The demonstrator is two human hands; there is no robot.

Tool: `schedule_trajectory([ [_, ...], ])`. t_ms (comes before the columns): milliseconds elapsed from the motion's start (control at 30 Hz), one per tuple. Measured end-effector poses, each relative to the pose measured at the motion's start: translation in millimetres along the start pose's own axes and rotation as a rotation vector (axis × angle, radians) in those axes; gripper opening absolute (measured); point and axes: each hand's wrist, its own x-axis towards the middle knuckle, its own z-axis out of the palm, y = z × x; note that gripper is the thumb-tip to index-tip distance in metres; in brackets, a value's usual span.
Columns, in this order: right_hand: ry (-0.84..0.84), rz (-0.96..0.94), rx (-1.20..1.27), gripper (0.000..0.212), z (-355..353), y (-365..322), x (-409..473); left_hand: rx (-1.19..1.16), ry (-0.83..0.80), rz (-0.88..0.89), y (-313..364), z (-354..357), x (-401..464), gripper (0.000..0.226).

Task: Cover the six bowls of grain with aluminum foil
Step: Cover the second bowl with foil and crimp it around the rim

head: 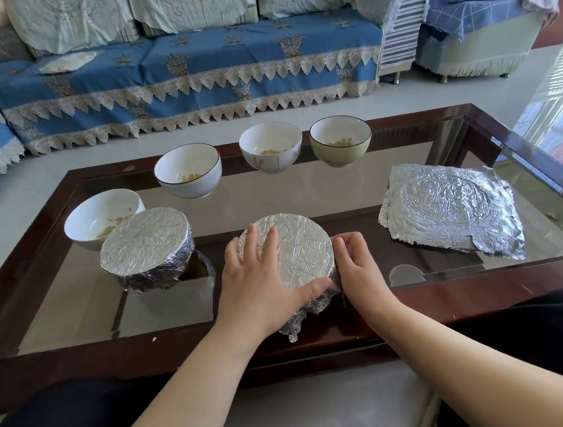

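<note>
A round bowl wrapped in crinkled silver aluminum foil (297,249) stands upright at the near edge of the glass-topped, dark wood-framed desk (305,190), its flat foil top facing up. The left hand (262,277) lies on that top, fingers (252,242) straight and spread, thumb pressing the near rim. The right hand (357,264) curls its fingers against the bowl's right side, pinching the foil there. To the left stands a second foil-covered bowl (146,250), tilted toward the viewer. Four uncovered bowls hold grain: a white one far left (101,218), a dark-rimmed white one (188,170), another white one (271,147) and a pale green one (341,140). A loose stack of foil sheets (451,207) lies flat to the right, its long axis running left to right.
</note>
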Motion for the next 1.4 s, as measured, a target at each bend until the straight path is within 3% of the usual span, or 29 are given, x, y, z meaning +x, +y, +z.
schedule_trajectory([
  [933,0.126,-0.013,-0.044,0.019,6,-4,-1,0.007,0.034,0.003,-3,8,3,0.14],
  [1400,0.098,0.105,0.09,0.019,6,-18,-1,0.01,0.033,0.002,-1,5,2,0.141],
])
